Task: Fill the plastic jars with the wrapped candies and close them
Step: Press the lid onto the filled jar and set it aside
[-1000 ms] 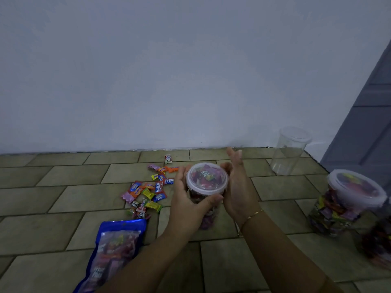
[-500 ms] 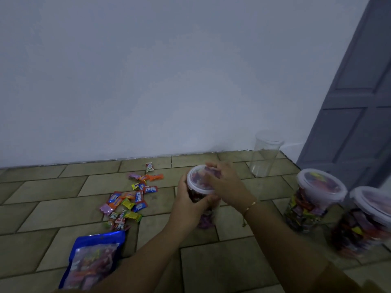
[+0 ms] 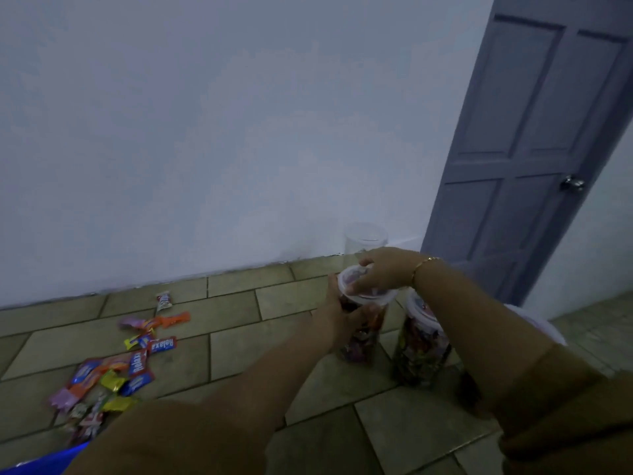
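Now left hand (image 3: 337, 311) gripping jar (image 3: 363, 334), right hand (image 3: 383, 272) pressing lid (image 3: 368, 293)

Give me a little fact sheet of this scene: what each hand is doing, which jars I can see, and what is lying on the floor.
left hand: grips the side of the filled jar
right hand: rests on top of its lid, fingers curled over the rim
closed jar: full of candies, stands just to the right
empty jar: lidless, by the wall
loose candies: scattered on the tiled floor at left
blue bag: bottom left corner, mostly cut off
door: grey, at right
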Demonstrator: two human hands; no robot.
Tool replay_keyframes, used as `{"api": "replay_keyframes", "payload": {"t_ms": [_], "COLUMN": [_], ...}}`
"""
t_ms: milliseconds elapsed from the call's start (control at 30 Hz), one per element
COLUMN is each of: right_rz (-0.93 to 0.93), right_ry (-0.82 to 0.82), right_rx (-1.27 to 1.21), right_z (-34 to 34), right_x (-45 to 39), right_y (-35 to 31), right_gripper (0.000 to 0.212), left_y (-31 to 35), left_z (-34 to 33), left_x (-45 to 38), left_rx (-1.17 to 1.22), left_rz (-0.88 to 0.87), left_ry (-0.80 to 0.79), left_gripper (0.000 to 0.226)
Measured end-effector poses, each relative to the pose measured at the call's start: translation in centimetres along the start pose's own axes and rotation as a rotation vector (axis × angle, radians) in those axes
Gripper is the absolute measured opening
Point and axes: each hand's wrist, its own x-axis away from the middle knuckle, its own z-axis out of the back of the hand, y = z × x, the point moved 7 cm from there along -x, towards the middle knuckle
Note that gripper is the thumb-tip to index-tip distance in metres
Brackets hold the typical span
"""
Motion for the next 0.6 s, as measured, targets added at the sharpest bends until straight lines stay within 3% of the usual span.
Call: {"api": "replay_keyframes", "payload": {"t_ms": [167,267,300,400,433,467,600], "right_rz": [-0.085,-0.174,-0.2,-0.238,-0.239,-0.238,-0.243], "right_ry": [-0.019,0.106,0.163,0.257,0.264,0.267,0.195], "right_rx": [0.06,0.004,-0.03,-0.066,-0.056,-0.059,-0.144], "right_z": [1.4,3.0,3.7,4.5,4.4,4.2,3.2], "right_x": [-2.4,-3.8,-4.2,-5.6,-6.2,-6.9,-8.0], "right_y": [3.2,4.8,5.2,6.4,6.6,6.8,6.7], "right_gripper": [0.06,0.055,0.054,0.047,0.041,0.036,0.053], "left_y": [0.4,1.6,1.7,1.2,0.6,0.7,1.4], "left_z": [-1.4,-1.5,-1.4,0.3,0.7,1.2,2.0], "left_x": [-1.4,-1.7,-2.1,-3.2,-4.0,-4.7,-7.4], "left_rx": [-0.014,0.051,0.083,0.154,0.182,0.207,0.287], "left_rz": [0.076,0.028,0.029,0.153,0.195,0.215,0.272], "left_ry": [-0.043,-0.039,-0.022,0.106,0.137,0.156,0.194], "left_gripper": [0.076,0.039,0.044,0.098,0.106,0.107,0.093]}}
